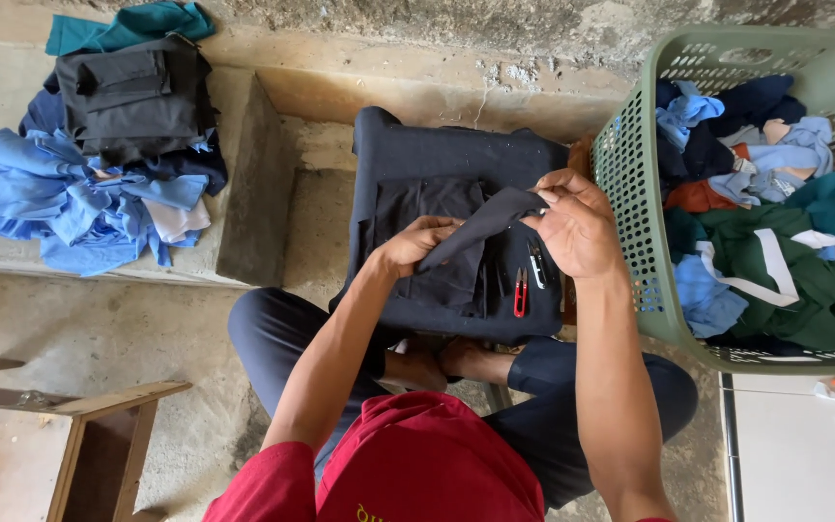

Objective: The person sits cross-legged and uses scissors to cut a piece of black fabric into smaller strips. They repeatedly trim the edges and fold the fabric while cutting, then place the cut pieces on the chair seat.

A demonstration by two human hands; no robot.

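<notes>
Left hand (416, 244) and right hand (572, 224) each pinch one end of a dark cloth strip (480, 224), stretched above a dark padded block (456, 174). Red clippers (520, 293) lie on the block; a green basket (630, 203) stands beside it.

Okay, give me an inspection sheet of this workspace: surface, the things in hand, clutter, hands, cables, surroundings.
Surface: dark cloth-covered block on a concrete floor.
Things in hand: dark fabric strip stretched between both hands; dark garment under it.
Clutter: red thread snips and a small dark tool on the block.
Hands: left hand and right hand both grip the strip.
Cables: nothing seen.
Surroundings: green laundry basket of mixed clothes on the right; blue and black clothes pile on the left; wooden frame lower left.
</notes>
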